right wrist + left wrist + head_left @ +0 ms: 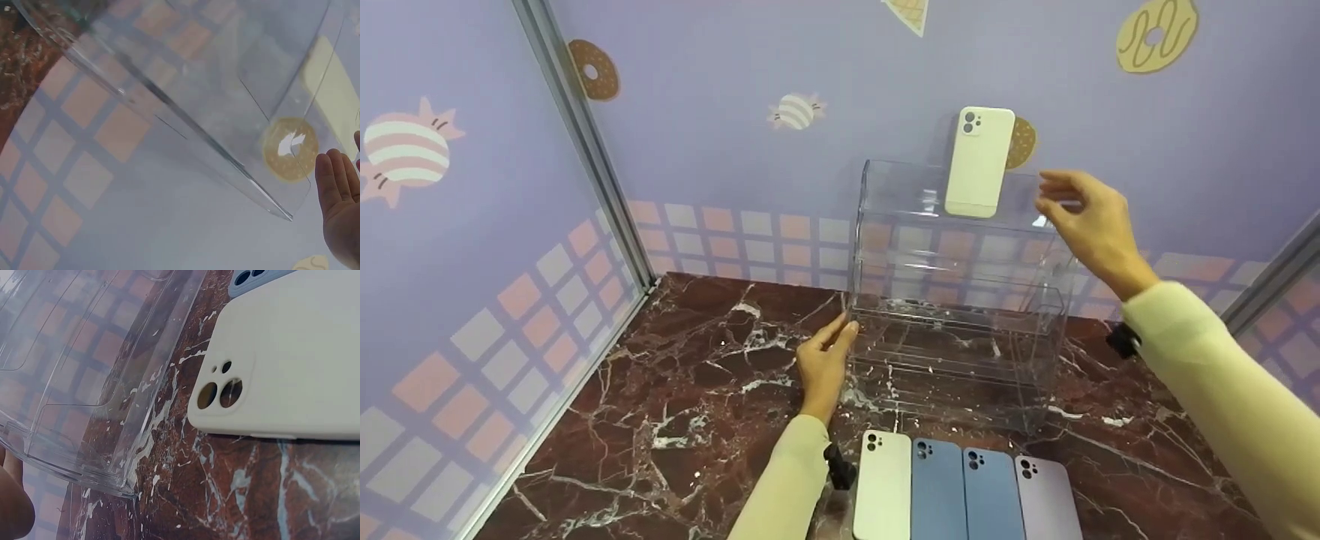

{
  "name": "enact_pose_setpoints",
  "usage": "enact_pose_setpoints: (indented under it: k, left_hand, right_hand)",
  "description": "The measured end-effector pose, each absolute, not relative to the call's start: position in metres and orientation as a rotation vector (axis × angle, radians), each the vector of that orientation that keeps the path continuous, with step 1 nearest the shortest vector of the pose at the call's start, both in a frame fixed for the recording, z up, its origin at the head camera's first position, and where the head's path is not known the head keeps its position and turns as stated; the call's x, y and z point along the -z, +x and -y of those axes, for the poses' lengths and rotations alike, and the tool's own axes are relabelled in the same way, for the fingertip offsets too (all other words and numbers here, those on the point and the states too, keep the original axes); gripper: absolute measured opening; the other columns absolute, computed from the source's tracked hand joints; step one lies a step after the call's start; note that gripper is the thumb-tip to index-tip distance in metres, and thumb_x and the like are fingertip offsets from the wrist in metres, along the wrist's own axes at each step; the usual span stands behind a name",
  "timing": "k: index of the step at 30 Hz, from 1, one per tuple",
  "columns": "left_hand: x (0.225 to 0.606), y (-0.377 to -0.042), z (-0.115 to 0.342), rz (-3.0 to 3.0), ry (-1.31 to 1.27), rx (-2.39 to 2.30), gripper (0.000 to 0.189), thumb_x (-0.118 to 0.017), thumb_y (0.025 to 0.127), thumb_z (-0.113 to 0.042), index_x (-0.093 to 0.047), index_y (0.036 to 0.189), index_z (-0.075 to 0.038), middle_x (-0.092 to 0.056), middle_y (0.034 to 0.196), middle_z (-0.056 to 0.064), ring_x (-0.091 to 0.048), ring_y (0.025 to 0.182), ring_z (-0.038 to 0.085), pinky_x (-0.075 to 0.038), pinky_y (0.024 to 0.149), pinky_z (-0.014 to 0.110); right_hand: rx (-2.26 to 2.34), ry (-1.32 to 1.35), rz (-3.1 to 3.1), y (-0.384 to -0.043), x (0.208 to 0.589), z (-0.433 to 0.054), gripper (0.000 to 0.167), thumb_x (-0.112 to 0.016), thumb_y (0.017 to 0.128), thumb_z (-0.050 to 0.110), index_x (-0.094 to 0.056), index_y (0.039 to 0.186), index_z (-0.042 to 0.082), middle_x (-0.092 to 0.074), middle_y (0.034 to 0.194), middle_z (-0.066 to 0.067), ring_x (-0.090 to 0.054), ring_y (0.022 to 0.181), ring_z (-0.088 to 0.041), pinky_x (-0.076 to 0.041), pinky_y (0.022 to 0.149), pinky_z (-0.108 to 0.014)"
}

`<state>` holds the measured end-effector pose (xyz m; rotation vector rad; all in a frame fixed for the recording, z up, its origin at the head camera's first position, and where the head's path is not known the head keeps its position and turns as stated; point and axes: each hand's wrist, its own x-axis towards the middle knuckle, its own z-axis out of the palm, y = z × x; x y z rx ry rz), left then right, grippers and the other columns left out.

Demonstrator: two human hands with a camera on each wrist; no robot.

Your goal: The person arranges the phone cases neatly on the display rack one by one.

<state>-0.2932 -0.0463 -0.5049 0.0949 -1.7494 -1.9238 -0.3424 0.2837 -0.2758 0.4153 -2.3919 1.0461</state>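
A clear tiered display stand [952,304] stands on the marbled tabletop. On its top tier a cream phone case [979,161] leans upright, camera cutouts at the top. My left hand [823,367] holds the stand's left edge between thumb and fingers; in the left wrist view only part of this hand shows, at the edge. Right of the cream case, my right hand [1091,221] is raised by the stand's upper right corner, fingers loosely bent and holding nothing. The right wrist view shows its fingers [337,174] extended beside the stand.
Before the stand lie a white phone case [883,484], two blue phone cases [937,487] and a light purple phone case [1046,495], side by side. Behind rises a patterned purple wall [720,67]; a metal corner post [585,150] stands left.
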Motion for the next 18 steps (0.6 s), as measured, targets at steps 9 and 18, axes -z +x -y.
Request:
enact_pose_setpoints:
  k: [9,18]
  left_hand:
    - [0.501,-0.293,0.047,1.748,0.081,1.928,0.028,-0.084,0.092,-0.014,-0.081,0.119,-0.004,-0.080,0.107,0.010,-0.072,0.087,0.012,-0.055,0.076,0.021]
    - [0.503,-0.293,0.044,1.757,0.128,1.896,0.028,-0.084,0.092,-0.010,-0.080,0.119,-0.001,-0.079,0.108,0.014,-0.068,0.080,0.009,-0.051,0.069,0.019]
  right_hand:
    - [-1.120,0.475,2.383,-0.303,0.307,-0.292,0.041,-0.073,0.100,0.003,-0.064,0.139,0.000,-0.068,0.134,-0.019,-0.066,0.112,-0.010,-0.051,0.097,-0.019]
    - [-1.141,0.561,2.349,-0.265,0.343,-0.298,0.039,-0.073,0.096,-0.007,-0.067,0.134,-0.003,-0.070,0.130,-0.020,-0.065,0.109,-0.002,-0.050,0.094,-0.014]
